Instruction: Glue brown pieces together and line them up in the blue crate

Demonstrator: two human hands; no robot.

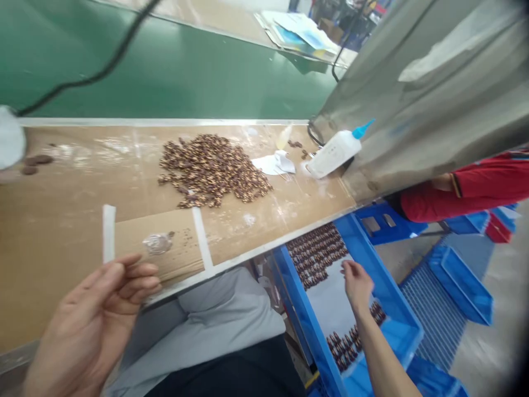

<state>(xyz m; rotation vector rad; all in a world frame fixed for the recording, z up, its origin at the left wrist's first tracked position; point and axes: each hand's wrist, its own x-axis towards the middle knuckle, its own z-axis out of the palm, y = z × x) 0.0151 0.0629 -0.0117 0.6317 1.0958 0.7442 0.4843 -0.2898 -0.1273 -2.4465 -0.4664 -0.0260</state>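
Note:
My left hand (93,320) hovers palm-up over the near edge of the brown worktable (49,220), fingers loosely curled with nothing visible in them. It sits just below a taped cardboard patch (165,248) carrying a blob of clear glue (157,242). My right hand (357,284) reaches down into a blue tray (397,298) beside the table, fingertips pinched above a white sheet (330,309) lined with rows of small brown pieces (316,253). What the fingertips hold, if anything, is too small to see. A heap of small brown-and-gold pieces (210,168) lies mid-table.
A white glue bottle with a blue nozzle (336,151) lies on its side at the table's right end, next to crumpled white paper (275,164). A green conveyor belt (173,71) runs behind. A person's red sleeve (467,187) shows at right, with more blue trays (460,281) on the floor.

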